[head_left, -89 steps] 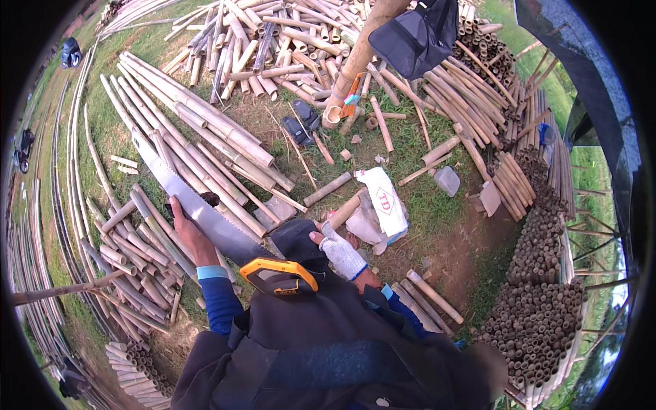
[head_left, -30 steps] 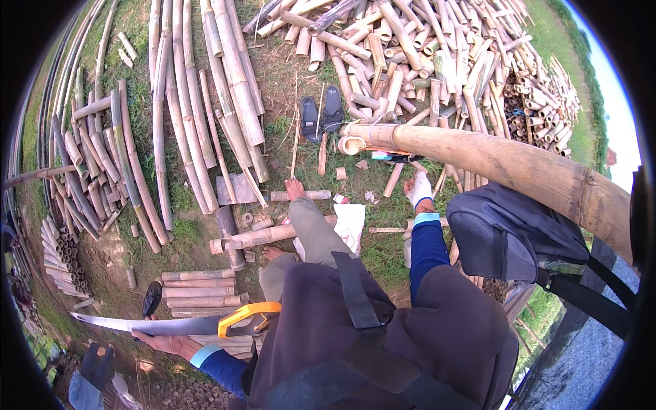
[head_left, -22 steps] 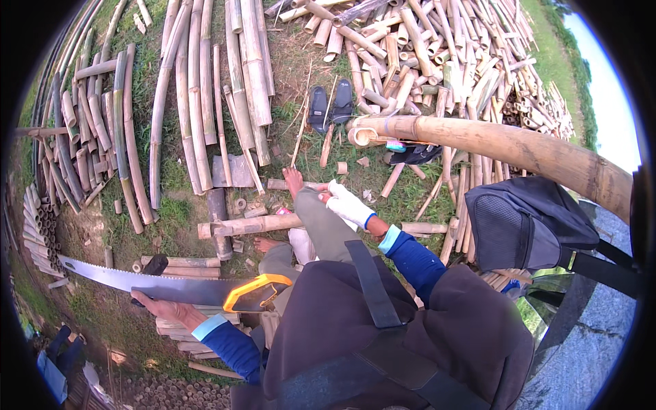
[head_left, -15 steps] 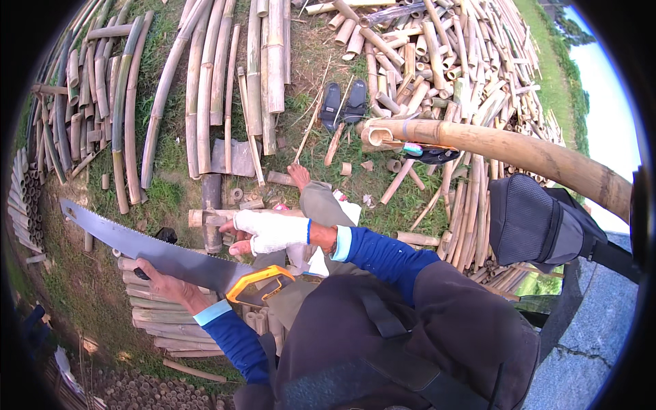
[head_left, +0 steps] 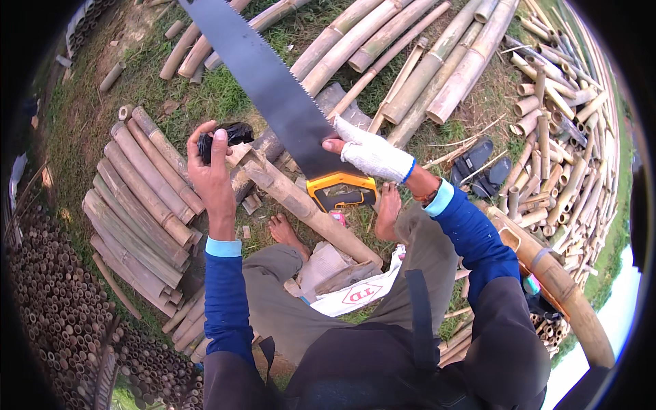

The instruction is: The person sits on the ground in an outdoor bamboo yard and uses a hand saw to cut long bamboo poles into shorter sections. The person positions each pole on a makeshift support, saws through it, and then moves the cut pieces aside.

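Navy sleeves (head_left: 229, 301) carry turquoise cuffs (head_left: 224, 248), with one blue-edged white glove (head_left: 377, 153).

Head-worn view (wide fisheye): facing down, fairly near.

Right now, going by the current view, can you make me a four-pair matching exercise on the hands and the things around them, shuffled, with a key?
Column one:
1. Left hand
2. Right hand
3. Saw handle
4. Sandals

Column two:
A. Yellow and black
B. Dark, lying right of the saw in the picture
C. White-gloved, at the saw
D. Bare, holding a small black object

Pairs: 1-D, 2-C, 3-A, 4-B.
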Demonstrator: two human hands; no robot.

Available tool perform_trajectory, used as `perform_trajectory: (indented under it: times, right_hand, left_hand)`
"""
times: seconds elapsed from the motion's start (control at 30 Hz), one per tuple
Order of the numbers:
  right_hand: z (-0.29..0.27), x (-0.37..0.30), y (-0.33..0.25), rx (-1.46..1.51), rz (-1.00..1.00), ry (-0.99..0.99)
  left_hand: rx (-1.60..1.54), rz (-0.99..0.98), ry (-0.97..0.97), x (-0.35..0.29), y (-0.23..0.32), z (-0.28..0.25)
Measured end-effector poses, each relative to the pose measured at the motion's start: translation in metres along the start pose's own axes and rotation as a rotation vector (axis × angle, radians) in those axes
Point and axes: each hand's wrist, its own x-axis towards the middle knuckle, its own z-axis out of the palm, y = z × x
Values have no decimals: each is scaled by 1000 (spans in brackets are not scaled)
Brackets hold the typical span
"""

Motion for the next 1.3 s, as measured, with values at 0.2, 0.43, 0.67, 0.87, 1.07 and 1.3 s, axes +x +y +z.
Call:
perform_trajectory:
  times: [0.2, 0.43, 0.67, 0.87, 1.07, 1.3]
  right_hand:
    - [-49, 108, 127, -189, -21, -32]
    - [-31, 181, 248, -234, 62, -176]
    - [20, 162, 235, -606, 55, -30]
    - [81, 100, 103, -497, -441, -72]
    - [132, 17, 54, -338, -556, -322]
    - [124, -36, 33, -296, -608, -250]
  left_hand:
    - [-256, -61, -207, -8, -76, -35]
    - [-378, -80, -271, -32, -105, -51]
    - [-274, -195, -292, -72, -110, -68]
    - [-185, -100, -362, -100, -94, -70]
    - [-126, 53, -420, -120, -84, -61]
    - [-131, 230, -567, -146, -74, -79]
